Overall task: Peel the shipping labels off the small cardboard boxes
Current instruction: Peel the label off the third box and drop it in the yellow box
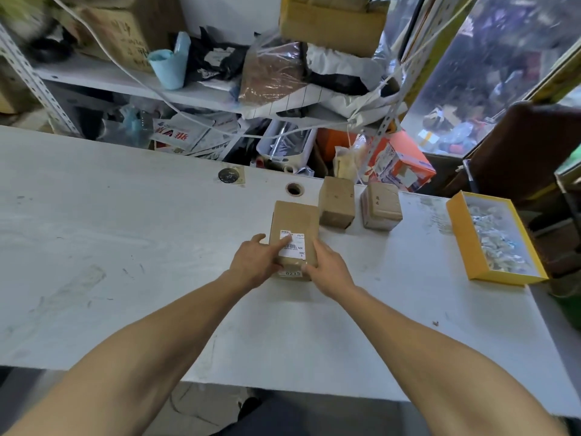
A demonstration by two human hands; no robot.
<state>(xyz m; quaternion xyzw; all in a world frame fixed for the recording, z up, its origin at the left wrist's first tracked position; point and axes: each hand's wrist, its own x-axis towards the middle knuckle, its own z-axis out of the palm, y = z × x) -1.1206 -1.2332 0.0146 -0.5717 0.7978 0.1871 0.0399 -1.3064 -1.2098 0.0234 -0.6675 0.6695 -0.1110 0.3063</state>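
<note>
Both hands flank the box [294,237]: right hand [328,267] grips it, left hand [256,262] fingers its label [292,247].

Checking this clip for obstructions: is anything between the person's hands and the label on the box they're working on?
Nothing visible. The left hand already has a finger on the white label, and the right hand holds the box by its right side.

A scuffed white table [132,240] fills the middle of the frame, with a round cable hole [294,189] near its far edge. At centre lies a labelled cardboard box [294,221], with two smaller cardboard boxes [336,201] [381,206] just behind it to the right. A yellow tray [457,234] of paper scraps sits at the right edge.
</note>
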